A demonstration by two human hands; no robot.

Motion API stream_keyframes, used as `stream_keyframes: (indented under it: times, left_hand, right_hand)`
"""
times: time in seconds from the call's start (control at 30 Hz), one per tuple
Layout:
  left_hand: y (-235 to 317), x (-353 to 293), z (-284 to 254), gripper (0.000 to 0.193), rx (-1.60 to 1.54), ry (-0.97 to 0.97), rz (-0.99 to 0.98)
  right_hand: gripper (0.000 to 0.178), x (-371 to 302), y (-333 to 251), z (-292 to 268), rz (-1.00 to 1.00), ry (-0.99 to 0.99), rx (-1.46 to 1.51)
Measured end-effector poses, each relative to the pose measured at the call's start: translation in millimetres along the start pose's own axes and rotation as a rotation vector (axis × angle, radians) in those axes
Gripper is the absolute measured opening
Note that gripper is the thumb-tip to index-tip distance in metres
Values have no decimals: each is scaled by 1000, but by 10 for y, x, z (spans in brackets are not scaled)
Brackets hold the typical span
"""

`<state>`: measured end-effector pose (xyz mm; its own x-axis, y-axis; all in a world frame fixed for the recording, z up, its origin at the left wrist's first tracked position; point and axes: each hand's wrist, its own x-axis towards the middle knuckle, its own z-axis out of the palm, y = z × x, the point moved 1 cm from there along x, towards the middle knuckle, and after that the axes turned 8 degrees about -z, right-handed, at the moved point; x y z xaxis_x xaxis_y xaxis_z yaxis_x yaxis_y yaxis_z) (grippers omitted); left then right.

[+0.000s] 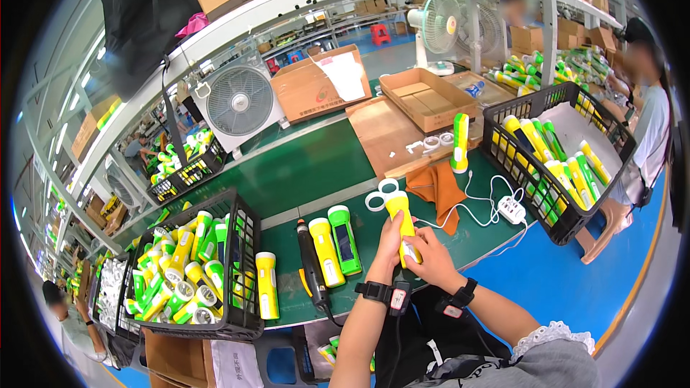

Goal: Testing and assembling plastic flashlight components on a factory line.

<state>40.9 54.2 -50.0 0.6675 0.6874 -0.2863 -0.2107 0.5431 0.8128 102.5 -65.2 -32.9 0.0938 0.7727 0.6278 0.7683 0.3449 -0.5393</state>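
Note:
Both my hands are closed around a yellow flashlight, its wide end pointing away from me. My left hand wraps its left side, while the fingers of my right hand press on the lower body. Two white rings show beside the flashlight's wide end; whether they touch it I cannot tell. To the left on the green bench lie a yellow flashlight, a green flashlight and a black electric screwdriver. An orange cloth lies just beyond my hands.
A black crate full of flashlights stands left, another yellow flashlight beside it. At right are a second crate and a white power strip with trailing cord. Farther back are a cardboard tray and a box fan.

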Motion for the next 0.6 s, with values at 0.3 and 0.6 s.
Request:
stream_keyframes:
  times: [0.3,0.6]
  left_hand:
    - [-112,95,-42,35,-38,20,26]
    - [19,53,-41,34,-89,39,-11]
  right_hand:
    - [31,137,67,-19,-30,62,12]
    - [14,31,-148,-206,167,-73,561]
